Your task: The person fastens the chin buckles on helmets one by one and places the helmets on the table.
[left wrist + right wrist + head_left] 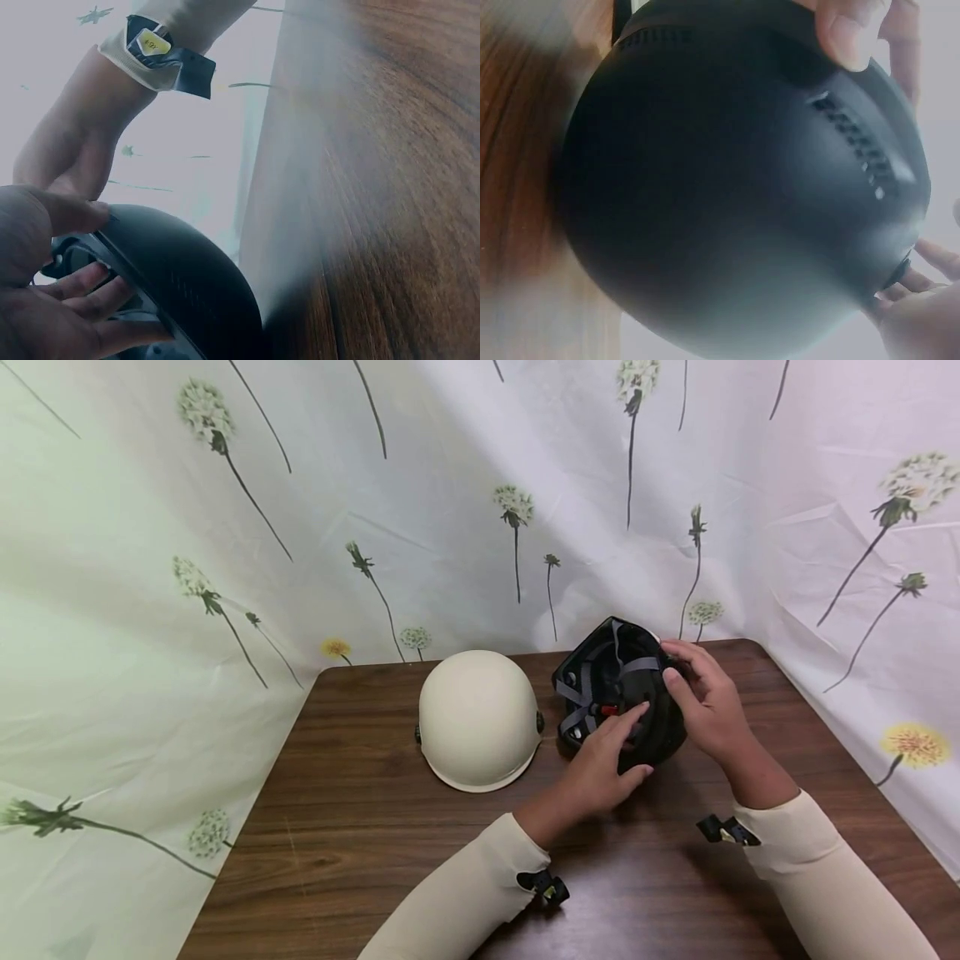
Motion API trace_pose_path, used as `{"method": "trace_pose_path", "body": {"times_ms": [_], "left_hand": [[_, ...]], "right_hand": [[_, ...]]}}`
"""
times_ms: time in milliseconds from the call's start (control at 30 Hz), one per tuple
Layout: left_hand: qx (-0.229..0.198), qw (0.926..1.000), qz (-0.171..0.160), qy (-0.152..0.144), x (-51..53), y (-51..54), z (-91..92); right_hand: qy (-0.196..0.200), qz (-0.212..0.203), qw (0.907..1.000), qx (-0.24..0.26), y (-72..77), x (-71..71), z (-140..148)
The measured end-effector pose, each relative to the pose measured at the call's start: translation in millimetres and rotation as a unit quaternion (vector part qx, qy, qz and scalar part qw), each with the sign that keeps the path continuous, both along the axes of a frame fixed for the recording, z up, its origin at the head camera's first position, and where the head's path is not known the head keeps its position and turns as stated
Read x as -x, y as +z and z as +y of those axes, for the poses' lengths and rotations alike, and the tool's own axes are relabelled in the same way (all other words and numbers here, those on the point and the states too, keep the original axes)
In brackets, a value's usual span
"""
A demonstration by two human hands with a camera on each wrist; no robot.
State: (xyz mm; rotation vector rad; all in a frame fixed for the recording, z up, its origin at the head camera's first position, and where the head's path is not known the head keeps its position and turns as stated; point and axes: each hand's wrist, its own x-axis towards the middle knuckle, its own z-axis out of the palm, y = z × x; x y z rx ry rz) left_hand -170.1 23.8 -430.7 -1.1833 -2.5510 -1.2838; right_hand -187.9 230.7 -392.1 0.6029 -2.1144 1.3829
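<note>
A black helmet (671, 731) lies tilted at the table's back right, its strapped and padded inside turned up and leftward. My right hand (708, 702) grips its right rim; in the right wrist view, the thumb (849, 41) presses the dark outer shell (727, 180). My left hand (600, 768) reaches into the opening with fairly straight fingers, thumb spread apart near the lower rim. Those fingers (97, 300) show inside the rim in the left wrist view. A red buckle (609, 710) and grey straps (573, 693) lie inside. Left of it sits a cream helmet (480, 718), dome up.
Both helmets stand on a brown wooden table (337, 852). A white cloth printed with dandelions (450, 527) hangs behind and at the sides. Each sleeve cuff carries a small black device (543, 887).
</note>
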Motion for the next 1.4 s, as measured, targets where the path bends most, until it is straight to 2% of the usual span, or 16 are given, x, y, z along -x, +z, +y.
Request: {"method": "trace_pose_path", "body": {"times_ms": [167,300,433,533,633,867,967,1067,1267,1400], "left_hand": [[-0.018,0.9998,0.006,-0.009,1.1,-2.0,-1.4],[-0.012,0.9998,0.008,-0.013,0.9,-3.5,-2.6],[-0.014,0.9998,0.007,-0.015,1.3,-3.2,-3.3],[-0.015,0.9997,0.006,-0.018,1.7,-1.8,-4.0],[-0.01,0.9997,0.008,-0.022,1.6,-0.5,-5.3],[0.024,0.999,0.028,-0.027,5.7,3.0,-8.4],[0.024,0.9983,0.043,-0.032,8.8,3.8,-9.6],[0.011,0.9985,0.042,-0.034,10.8,3.7,-10.6],[-0.055,0.9978,0.001,-0.038,13.0,0.3,-11.3],[-0.122,0.9898,-0.05,-0.055,14.3,-6.3,-8.7]], "right_hand": [[-0.037,-0.069,0.9968,0.019,-7.4,3.7,9.3],[-0.061,-0.151,0.9866,0.006,-15.4,6.9,15.7],[-0.031,-0.204,0.9785,0.003,-21.2,11.5,18.5],[-0.01,-0.224,0.9745,0.009,-24.4,13.0,18.6],[-0.008,-0.233,0.9724,0.018,-26.8,12.9,17.9],[-0.031,-0.216,0.9756,0.026,-28.6,13.3,14.6],[-0.041,-0.203,0.9777,0.033,-26.2,10.9,11.3],[-0.057,-0.184,0.9809,0.026,-22.6,7.8,7.7],[-0.087,-0.126,0.9882,0.004,-14.2,2.4,2.9],[-0.112,-0.085,0.9899,-0.016,-9.9,2.7,-1.9]]}}
